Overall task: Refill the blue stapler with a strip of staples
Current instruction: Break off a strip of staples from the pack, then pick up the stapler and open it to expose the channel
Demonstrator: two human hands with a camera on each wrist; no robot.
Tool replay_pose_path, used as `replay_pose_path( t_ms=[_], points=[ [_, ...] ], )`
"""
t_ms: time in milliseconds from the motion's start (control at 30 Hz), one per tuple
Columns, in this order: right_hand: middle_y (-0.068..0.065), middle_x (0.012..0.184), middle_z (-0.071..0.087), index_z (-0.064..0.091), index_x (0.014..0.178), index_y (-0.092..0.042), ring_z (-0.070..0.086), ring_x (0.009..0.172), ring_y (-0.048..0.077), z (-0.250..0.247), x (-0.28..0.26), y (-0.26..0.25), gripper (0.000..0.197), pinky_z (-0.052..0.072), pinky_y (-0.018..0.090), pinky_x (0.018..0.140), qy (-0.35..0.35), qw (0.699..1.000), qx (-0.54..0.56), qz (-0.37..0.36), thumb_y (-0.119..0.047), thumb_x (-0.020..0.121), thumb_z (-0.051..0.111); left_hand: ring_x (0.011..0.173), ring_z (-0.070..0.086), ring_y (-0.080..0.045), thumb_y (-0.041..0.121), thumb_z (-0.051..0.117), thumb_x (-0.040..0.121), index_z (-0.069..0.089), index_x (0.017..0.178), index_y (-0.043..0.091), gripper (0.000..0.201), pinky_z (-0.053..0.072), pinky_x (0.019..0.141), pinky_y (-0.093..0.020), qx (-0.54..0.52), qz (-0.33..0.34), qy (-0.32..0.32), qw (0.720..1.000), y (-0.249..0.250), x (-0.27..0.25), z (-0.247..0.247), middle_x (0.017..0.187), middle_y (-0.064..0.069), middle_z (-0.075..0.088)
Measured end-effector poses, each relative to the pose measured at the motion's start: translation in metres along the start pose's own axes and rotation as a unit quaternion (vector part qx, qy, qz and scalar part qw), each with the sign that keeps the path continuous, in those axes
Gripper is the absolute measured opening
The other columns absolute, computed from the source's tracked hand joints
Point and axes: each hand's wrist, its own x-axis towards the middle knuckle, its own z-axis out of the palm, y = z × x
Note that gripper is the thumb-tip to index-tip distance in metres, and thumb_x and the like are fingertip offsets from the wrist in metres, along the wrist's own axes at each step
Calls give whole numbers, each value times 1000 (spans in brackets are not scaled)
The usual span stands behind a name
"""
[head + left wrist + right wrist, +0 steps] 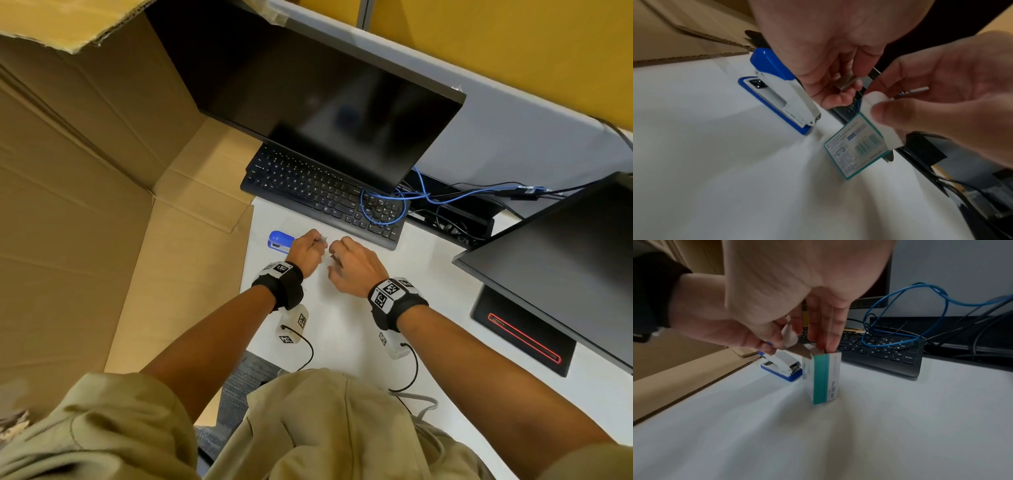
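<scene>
Head view first: both hands work close together over the white bench (342, 329), just in front of the black keyboard (322, 195). The blue stapler (777, 91) lies closed on the bench beside the left hand (305, 250), near the edge of the cardboard box (85, 205). From the left wrist, that hand's grip pinches a short metal strip of staples (844, 82) between thumb and fingers. The right hand (352, 270) has its grip curled around the small teal-and-white staple box (821, 378), standing on end on the bench, thumb on its opened white flap (875, 100). A blue cable (920, 313) loops over the keyboard.
</scene>
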Motion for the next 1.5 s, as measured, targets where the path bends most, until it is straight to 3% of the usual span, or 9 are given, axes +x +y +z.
replay_pose_path(
  t_ms=[200,400,533,633,733,867,1000,1167,1500],
  points=[
    [7,102,56,58,103,-12,59,84,30,3,-4,8,25,51,38,68,38,999,23,19,-23,81,53,67,44,-19,8,54,85,49,85,10,6,38,59,-27,27,-18,-34,999,2,-1,1,70,0,49],
    [12,134,50,41,136,-15,53,116,30,4,-4,23,51,47,40,96,45,987,126,86,-17,89,61,58,42,-13,11,74,73,49,88,15,29,38,56,-24,129,42,-52,989,-1,-4,0,65,3,42],
    [11,130,54,47,132,-14,54,116,29,3,-2,31,47,47,40,96,49,985,131,104,-15,88,64,53,41,-10,21,76,77,54,97,14,30,39,53,-22,163,70,-35,983,-2,-5,-2,61,4,43],
    [11,126,59,55,125,-11,56,113,30,5,-2,32,40,47,39,96,42,987,108,107,-21,88,66,69,57,-22,22,71,82,56,100,20,24,56,68,-34,193,53,-29,979,-4,-1,-6,74,-8,61],
    [11,127,60,57,125,-10,57,114,30,7,-3,28,41,47,41,97,19,992,89,87,-23,88,64,65,55,-18,18,66,85,57,103,15,20,55,71,-34,196,35,-16,980,-6,1,-15,67,-3,57],
    [9,131,59,54,128,-12,60,109,33,10,-9,23,41,50,41,92,-5,998,40,51,-19,89,58,87,61,-20,11,65,86,59,109,12,24,56,80,-33,184,24,-5,983,-8,3,-28,94,-8,62],
    [5,135,57,52,130,-15,63,103,34,10,-13,23,42,51,41,85,-16,1000,-5,23,-20,90,57,93,67,-28,3,61,86,63,109,11,24,58,87,-40,192,36,-3,981,-11,5,-39,98,-12,68],
    [6,133,57,49,133,-15,63,100,36,7,-16,30,46,51,42,82,-12,1000,-13,12,-23,90,63,95,66,-26,4,52,91,54,118,22,32,57,84,-35,179,35,-24,983,-13,3,-46,103,-11,68],
    [7,139,53,50,135,-13,62,109,35,10,-19,38,45,52,43,90,-23,999,-22,11,-15,91,61,103,65,-28,3,52,93,71,112,14,30,51,95,-32,298,152,-35,942,-15,3,-46,114,-13,70]
  ],
)
